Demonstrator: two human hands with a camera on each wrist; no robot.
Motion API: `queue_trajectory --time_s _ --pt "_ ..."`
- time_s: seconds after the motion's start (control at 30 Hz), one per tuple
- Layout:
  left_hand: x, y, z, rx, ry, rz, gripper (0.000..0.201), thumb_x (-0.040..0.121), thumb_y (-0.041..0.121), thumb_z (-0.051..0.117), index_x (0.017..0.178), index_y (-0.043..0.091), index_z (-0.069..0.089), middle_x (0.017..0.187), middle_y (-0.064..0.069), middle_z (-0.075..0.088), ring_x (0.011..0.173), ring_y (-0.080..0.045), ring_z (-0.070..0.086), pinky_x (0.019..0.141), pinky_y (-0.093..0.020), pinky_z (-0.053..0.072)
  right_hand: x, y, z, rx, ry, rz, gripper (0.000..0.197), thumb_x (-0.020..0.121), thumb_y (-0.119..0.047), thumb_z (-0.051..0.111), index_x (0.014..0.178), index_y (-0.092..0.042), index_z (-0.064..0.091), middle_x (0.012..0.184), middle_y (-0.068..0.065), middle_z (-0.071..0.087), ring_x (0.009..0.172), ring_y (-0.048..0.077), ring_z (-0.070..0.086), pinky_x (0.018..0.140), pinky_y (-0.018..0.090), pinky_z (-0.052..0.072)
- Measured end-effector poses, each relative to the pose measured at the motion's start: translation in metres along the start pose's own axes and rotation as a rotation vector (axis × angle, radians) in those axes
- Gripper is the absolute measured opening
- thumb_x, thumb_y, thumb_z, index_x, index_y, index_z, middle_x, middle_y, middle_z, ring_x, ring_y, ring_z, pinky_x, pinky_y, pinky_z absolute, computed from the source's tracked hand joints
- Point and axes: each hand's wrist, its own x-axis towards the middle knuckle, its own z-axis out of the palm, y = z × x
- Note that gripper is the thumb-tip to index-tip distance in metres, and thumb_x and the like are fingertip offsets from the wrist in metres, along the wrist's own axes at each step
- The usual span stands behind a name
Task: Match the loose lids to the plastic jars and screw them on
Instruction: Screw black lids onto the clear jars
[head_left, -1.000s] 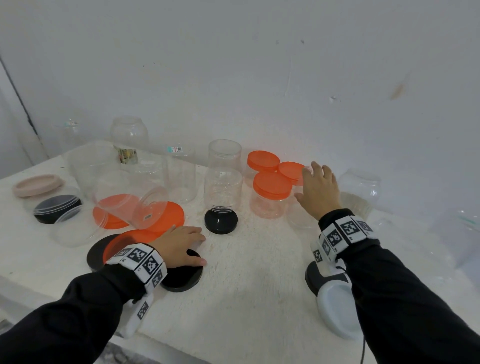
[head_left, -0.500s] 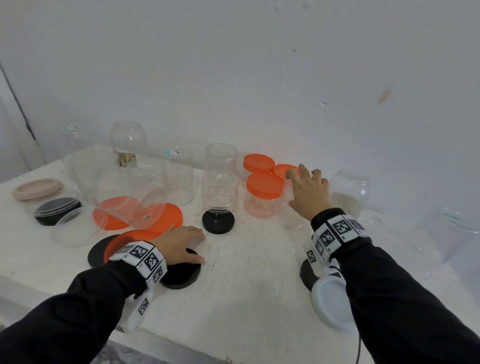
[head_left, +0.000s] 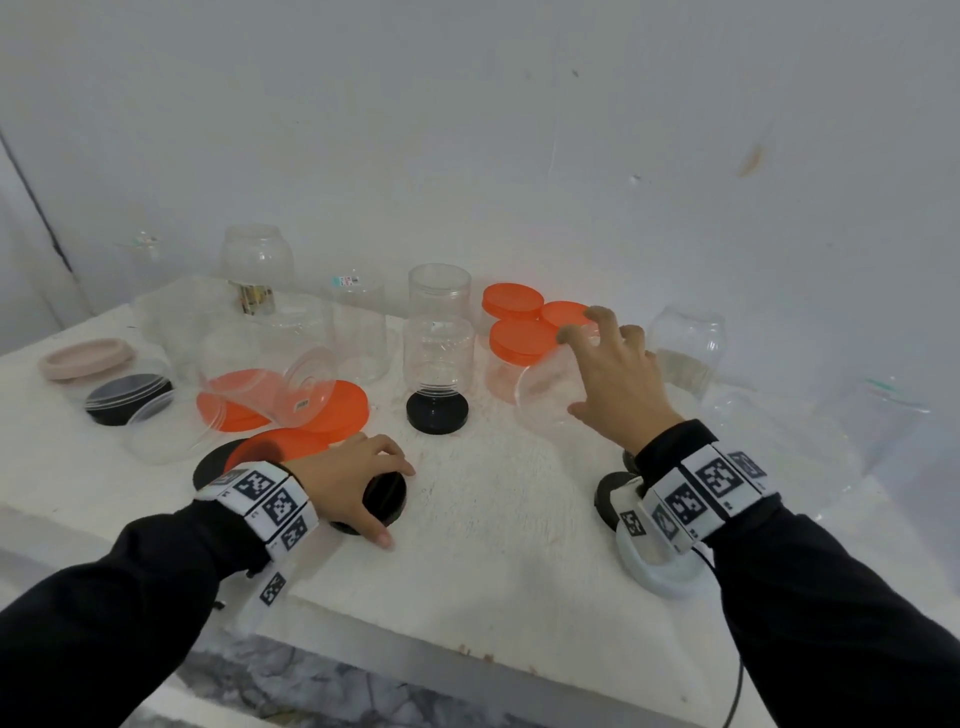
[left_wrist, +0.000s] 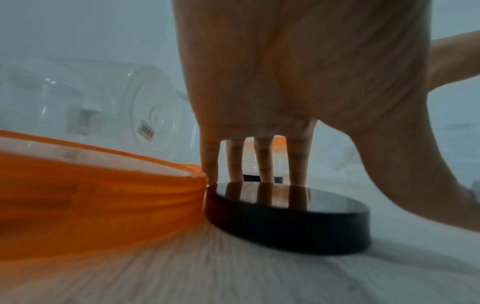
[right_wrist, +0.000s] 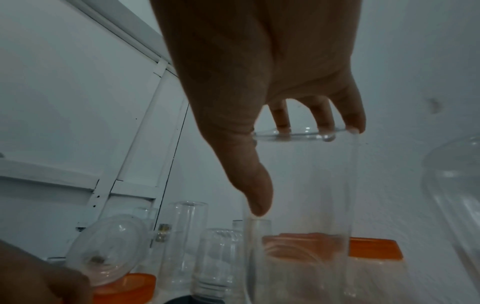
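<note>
Head view: three small jars with orange lids (head_left: 522, 336) already on stand together toward the back edge of the bench (head_left: 519, 545); many clear jars are still uncapped, with orange, black and pink lids loose over the bench's left half, so most of the matching looks left to do. The right hand (head_left: 618, 374) now grips a clear open jar (head_left: 545, 389) and tips it off the bench; a second ago it only reached toward that cluster. The left hand (head_left: 345, 480) is unmoved, fingers curled down over a black lid (head_left: 384, 493) near the front edge. Left wrist view: fingertips (left_wrist: 265, 164) stand on the black lid's (left_wrist: 288, 218) far rim, an orange lid (left_wrist: 98, 197) touching its side. Right wrist view: thumb (right_wrist: 254, 185) and fingers clasp the jar's (right_wrist: 298, 185) rim.
</note>
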Motion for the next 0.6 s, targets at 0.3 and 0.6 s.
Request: queue_trajectory --time_s 0.3,0.6 --pt "-0.004 0.002 -0.001 -0.027 0.035 -0.033 0.081 0.073 0.040 0.075 0.140 0.029 0.032 0.140 0.005 0.032 0.123 -0.016 0.032 0.106 -0.032 0.030 -0.026 -0.004 0.003 0.485 0.048 -0.006 0.076 0.068 -0.037 0.080 0.134 -0.022 0.045 0.133 0.005 0.038 0.110 0.024 0.049 0.091 0.029 0.039" --pt "-0.013 -0.005 -0.011 -0.161 0.280 -0.054 0.084 0.072 0.036 0.077 0.141 0.018 0.031 0.139 -0.001 0.037 0.127 -0.015 0.032 0.104 -0.023 0.025 -0.037 -0.015 0.026 0.685 -0.070 0.179 0.065 0.067 -0.028 0.081 0.108 -0.013 0.033 0.111 0.002 0.040 0.106 0.021 0.042 0.077 0.023 0.033"
